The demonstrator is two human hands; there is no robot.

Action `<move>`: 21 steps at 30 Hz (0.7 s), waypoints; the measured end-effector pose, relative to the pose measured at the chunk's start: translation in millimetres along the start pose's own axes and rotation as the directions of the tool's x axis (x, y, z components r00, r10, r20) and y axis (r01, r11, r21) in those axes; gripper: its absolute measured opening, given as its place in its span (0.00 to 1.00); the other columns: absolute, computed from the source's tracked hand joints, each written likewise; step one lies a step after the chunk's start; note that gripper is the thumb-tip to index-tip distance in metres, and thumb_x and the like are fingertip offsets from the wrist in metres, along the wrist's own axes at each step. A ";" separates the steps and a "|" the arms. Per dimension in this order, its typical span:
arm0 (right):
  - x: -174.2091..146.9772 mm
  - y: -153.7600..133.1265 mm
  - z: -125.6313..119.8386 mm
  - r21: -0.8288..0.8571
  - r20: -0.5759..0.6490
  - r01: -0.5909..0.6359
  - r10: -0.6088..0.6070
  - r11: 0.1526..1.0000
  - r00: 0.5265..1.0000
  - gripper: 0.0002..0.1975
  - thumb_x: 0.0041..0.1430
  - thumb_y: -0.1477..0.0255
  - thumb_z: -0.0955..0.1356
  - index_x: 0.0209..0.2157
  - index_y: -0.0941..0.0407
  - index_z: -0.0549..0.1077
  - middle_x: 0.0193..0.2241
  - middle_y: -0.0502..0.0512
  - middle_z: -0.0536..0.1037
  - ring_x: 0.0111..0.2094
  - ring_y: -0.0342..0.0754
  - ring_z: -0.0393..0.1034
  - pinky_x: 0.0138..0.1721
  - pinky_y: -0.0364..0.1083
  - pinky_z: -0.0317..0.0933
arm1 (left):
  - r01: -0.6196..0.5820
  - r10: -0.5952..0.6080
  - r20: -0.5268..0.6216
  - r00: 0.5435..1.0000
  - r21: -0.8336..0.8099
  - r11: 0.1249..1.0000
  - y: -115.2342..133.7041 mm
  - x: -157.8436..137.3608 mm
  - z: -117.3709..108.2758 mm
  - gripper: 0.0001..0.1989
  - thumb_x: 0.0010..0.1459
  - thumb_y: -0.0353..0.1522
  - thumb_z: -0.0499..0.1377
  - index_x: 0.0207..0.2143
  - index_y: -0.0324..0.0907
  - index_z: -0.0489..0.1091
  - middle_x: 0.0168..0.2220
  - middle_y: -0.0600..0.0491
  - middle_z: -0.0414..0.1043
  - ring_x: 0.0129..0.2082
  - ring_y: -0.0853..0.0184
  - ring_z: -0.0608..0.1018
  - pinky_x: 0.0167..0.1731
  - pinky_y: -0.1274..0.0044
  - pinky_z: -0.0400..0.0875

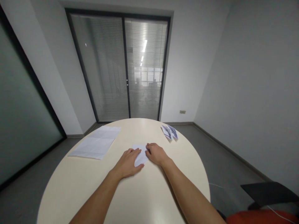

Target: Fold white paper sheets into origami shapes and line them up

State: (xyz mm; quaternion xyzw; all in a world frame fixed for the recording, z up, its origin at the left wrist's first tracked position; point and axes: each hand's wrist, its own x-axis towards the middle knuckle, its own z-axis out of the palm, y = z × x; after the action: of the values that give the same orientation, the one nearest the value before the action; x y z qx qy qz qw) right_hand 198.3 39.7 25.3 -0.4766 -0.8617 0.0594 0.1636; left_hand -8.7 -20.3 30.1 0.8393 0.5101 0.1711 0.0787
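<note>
A small white piece of paper (140,158) lies on the round cream table in front of me, partly covered by both hands. My left hand (128,163) rests flat at its left side, the fingers on the paper and the thumb spread apart near its lower edge. Along the right edge is my right hand (157,154), its fingers curled and the thumb close to the index finger, closed on the paper's edge. What lies under the right fingertips is hidden.
A large creased white sheet (94,143) lies at the table's (130,205) left. Folded papers with dark printing (169,132) stand near the far right edge. Beyond the table at lower right is a chair with a black back (271,192) and red seat (259,217).
</note>
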 end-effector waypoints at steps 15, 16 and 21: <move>-1.7 6.2 -1.6 0.158 0.010 0.235 -0.239 0.959 0.971 0.16 0.67 0.66 0.63 0.44 0.55 0.82 0.47 0.57 0.81 0.51 0.52 0.72 0.54 0.46 0.61 | -0.050 0.052 -0.042 0.998 0.059 0.997 -18.3 2.3 12.6 0.22 0.60 0.36 0.58 0.56 0.44 0.74 0.61 0.46 0.71 0.60 0.56 0.72 0.64 0.62 0.59; -1.9 6.8 -1.8 0.169 0.009 0.231 -0.236 0.958 0.972 0.17 0.67 0.64 0.64 0.44 0.55 0.82 0.47 0.57 0.81 0.50 0.52 0.72 0.54 0.47 0.61 | -0.048 0.051 -0.045 0.998 0.056 0.997 -19.3 2.2 13.3 0.22 0.60 0.36 0.57 0.56 0.44 0.74 0.61 0.46 0.71 0.60 0.56 0.72 0.64 0.62 0.59; -2.3 12.2 -1.9 0.201 0.018 0.232 -0.240 0.952 0.971 0.19 0.64 0.57 0.67 0.46 0.55 0.82 0.48 0.59 0.81 0.50 0.53 0.73 0.54 0.47 0.62 | -0.027 0.028 -0.055 0.998 0.017 0.999 -21.7 2.1 15.1 0.19 0.63 0.36 0.56 0.55 0.44 0.74 0.61 0.46 0.70 0.61 0.57 0.71 0.64 0.62 0.58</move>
State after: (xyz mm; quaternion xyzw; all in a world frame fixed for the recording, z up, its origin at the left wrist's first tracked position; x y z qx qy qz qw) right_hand 209.8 44.2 23.5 -0.3503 -0.9055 0.1348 0.1977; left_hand -20.2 -7.7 9.9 0.8418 0.5018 0.1910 0.0553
